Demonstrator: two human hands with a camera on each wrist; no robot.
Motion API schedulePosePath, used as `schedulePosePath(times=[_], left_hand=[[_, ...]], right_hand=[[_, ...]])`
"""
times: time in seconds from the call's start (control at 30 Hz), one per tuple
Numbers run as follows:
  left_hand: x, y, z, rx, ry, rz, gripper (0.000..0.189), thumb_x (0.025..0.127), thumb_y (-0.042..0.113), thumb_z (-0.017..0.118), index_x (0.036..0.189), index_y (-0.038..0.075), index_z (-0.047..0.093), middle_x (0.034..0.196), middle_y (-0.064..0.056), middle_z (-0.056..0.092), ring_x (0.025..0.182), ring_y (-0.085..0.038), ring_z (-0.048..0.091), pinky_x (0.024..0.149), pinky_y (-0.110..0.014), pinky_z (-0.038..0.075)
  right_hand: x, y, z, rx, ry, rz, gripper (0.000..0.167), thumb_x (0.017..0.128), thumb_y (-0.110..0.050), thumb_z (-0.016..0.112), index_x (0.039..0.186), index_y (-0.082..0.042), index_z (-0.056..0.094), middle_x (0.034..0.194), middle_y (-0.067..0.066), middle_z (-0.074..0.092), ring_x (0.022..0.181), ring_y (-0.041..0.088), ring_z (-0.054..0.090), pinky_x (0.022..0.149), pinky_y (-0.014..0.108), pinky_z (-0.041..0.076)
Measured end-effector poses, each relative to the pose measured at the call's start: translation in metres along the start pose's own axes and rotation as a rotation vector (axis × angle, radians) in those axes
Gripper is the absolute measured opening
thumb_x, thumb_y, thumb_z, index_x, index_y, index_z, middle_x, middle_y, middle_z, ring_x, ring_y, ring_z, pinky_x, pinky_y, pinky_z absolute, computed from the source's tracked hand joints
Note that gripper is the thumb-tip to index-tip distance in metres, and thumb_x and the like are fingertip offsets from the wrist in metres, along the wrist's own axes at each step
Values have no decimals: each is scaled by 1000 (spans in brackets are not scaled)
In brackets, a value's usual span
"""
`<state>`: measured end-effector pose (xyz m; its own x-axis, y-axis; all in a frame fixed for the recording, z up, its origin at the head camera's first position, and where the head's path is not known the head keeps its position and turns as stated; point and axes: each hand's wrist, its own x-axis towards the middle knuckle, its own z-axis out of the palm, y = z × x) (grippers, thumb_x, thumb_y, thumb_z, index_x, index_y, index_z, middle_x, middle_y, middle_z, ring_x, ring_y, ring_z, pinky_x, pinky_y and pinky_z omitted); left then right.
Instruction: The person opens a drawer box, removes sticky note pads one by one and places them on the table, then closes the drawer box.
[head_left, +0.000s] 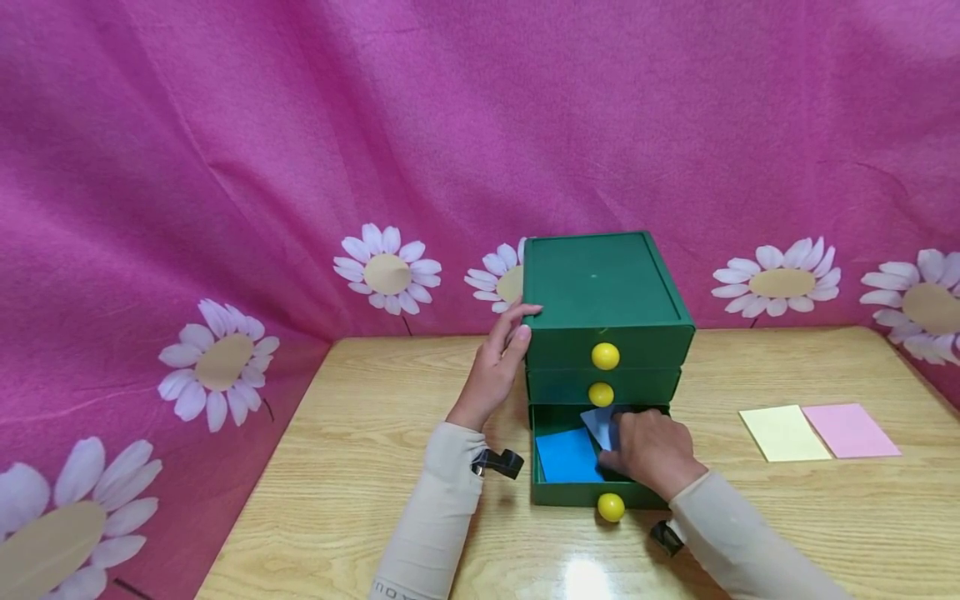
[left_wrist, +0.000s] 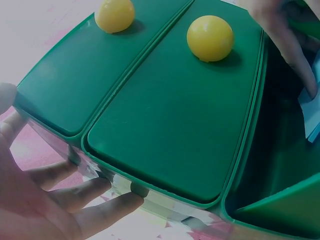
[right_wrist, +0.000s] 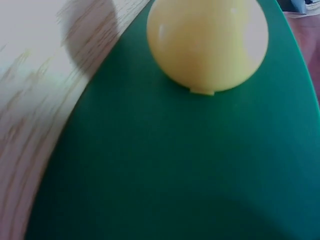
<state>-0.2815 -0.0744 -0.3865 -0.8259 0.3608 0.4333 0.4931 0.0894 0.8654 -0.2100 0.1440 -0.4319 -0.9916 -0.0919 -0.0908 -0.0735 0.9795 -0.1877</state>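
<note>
A green drawer cabinet (head_left: pixel 609 283) with yellow knobs stands on the table, its bottom drawer (head_left: pixel 570 494) pulled out. Against the cabinet's left side rests my left hand (head_left: pixel 495 358), thumb near the front edge and fingers extended; the left wrist view shows those fingers (left_wrist: pixel 107 212) along the side wall. My right hand (head_left: pixel 654 450) reaches into the bottom drawer and pinches a light-blue sticky note pad (head_left: pixel 597 423), which is tilted. A brighter blue sticky note pad (head_left: pixel 566 457) lies in the drawer's left part. The right wrist view shows mostly the drawer front and its knob (right_wrist: pixel 207 42).
To the right of the cabinet, a yellow sticky note pad (head_left: pixel 784 433) and a pink one (head_left: pixel 851 430) lie side by side on the wooden table (head_left: pixel 360 467). A magenta cloth (head_left: pixel 465 125) with daisies hangs behind. The upper two drawers are closed.
</note>
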Motion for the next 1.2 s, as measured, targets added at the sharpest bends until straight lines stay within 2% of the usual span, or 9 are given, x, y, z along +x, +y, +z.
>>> schedulePosePath(times=[0.17, 0.4, 0.7, 0.8, 0.9, 1.2], left_hand=[[0, 0, -1, -5, 1, -12, 35, 104, 39, 36, 139, 37, 43, 157, 13, 21, 139, -14, 34, 109, -43, 34], [0, 0, 0, -6, -2, -27, 35, 104, 38, 37, 138, 40, 43, 156, 17, 21, 138, -10, 34, 108, -41, 35], [0, -1, 0, 0, -6, -15, 36, 104, 39, 36, 139, 37, 43, 157, 12, 21, 139, -15, 34, 108, -44, 35], [0, -1, 0, 1, -8, -14, 36, 104, 39, 36, 140, 37, 42, 157, 12, 21, 139, -15, 33, 108, -44, 35], [0, -1, 0, 2, -11, -10, 36, 104, 40, 36, 140, 36, 42, 157, 11, 20, 140, -16, 33, 108, -44, 35], [0, -2, 0, 4, -1, -6, 37, 104, 40, 36, 140, 36, 43, 158, 9, 21, 140, -18, 33, 108, -45, 35]], right_hand=[[0, -2, -1, 39, -22, 46, 42, 78, -45, 75, 73, -10, 54, 61, 6, 45, 58, 23, 48, 49, 31, 37], [0, 0, -3, 95, 8, 59, 41, 78, -44, 75, 74, -9, 55, 65, 8, 49, 60, 25, 49, 51, 35, 40], [-7, -3, -8, 91, 3, 33, 41, 79, -43, 75, 92, -6, 64, 64, 7, 47, 61, 24, 47, 50, 32, 38], [-10, -3, -9, 76, 4, 24, 50, 79, -46, 74, 107, -5, 66, 68, 8, 48, 64, 25, 47, 50, 34, 40], [-12, -4, -10, 66, 18, 21, 58, 78, -48, 74, 116, -4, 65, 72, 9, 49, 68, 26, 47, 50, 36, 42], [-21, -2, -12, 84, 65, 17, 64, 77, -47, 72, 122, -2, 61, 79, 16, 49, 69, 27, 45, 48, 35, 39]])
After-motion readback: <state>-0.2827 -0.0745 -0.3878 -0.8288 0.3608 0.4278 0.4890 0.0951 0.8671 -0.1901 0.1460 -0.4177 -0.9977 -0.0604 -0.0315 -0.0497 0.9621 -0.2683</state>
